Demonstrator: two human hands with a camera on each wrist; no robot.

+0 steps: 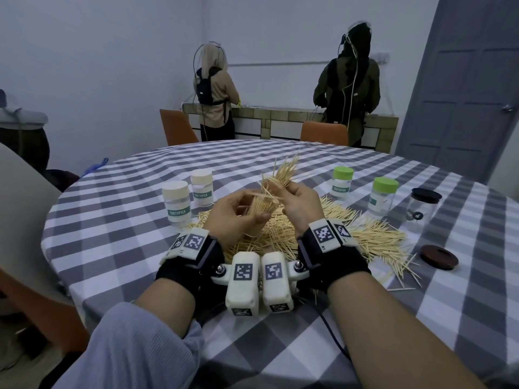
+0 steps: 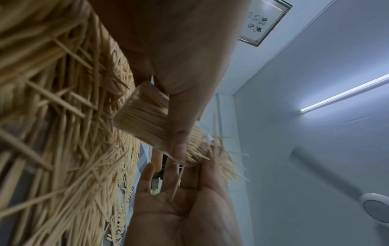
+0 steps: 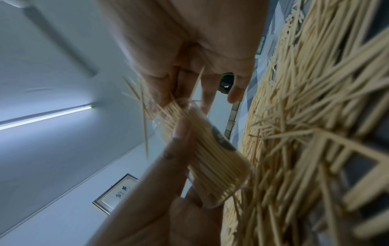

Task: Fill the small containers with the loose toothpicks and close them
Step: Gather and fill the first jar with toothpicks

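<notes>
Over checked table, left hand grips toothpick-filled container; right hand pinches toothpicks.

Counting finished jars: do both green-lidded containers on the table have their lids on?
Yes: in the head view both green-lidded containers stand upright on the table, capped.

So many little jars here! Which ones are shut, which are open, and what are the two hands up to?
Two cream-lidded clear jars: closed, upright.
Two green-lidded clear jars: closed, upright.
Black-lidded clear jar: lid on, upright.
Brown round lid: loose, flat on the checked tablecloth.
Clear jar in hand: open, packed with toothpicks.
Left hand: grips that jar.
Right hand: pinches a toothpick bundle at its mouth.
Toothpick pile: loose, scattered.
</notes>
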